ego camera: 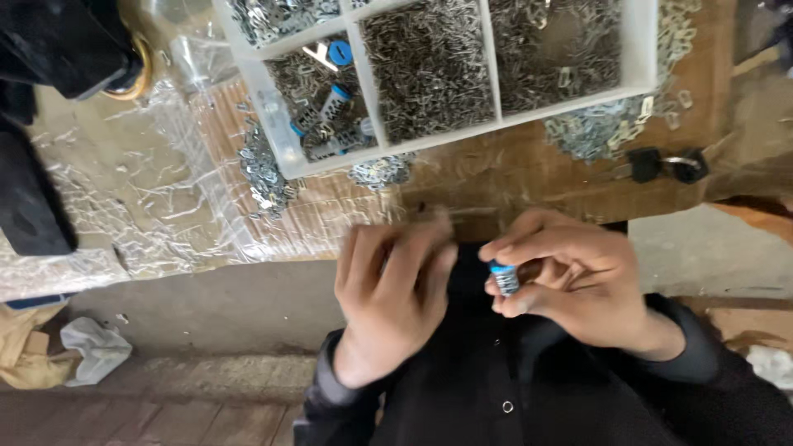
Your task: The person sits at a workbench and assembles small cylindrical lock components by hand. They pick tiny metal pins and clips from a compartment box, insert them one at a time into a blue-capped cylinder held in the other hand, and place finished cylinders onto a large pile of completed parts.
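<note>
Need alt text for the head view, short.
The right hand pinches a small blue-capped metal cylinder beside the blurred left hand, above a white divided tray of small metal parts on a wooden bench.

My left hand is blurring, so I cannot tell what its fingers are pinching. My right hand is covering most of the small blue-capped piece. The top edge is cutting off the white tray. The metal bits inside are looking too small to make out.
</note>
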